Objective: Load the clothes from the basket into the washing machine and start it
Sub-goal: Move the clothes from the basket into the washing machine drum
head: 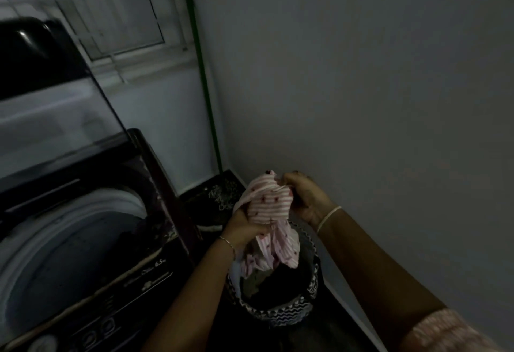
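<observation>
Right below, the patterned basket [281, 316] sits on the floor with dark clothes inside. Above it, the left hand [244, 228] and right hand [307, 198] both clutch a pink striped garment [268, 205] bunched between them. The washing machine [83, 240] stands open to the left, a green broom [203, 73] in the corner behind.

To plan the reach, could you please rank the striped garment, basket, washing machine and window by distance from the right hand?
1. The striped garment, gripped in the right hand.
2. The basket, just below.
3. The washing machine, to the left.
4. The window, far back left.
</observation>
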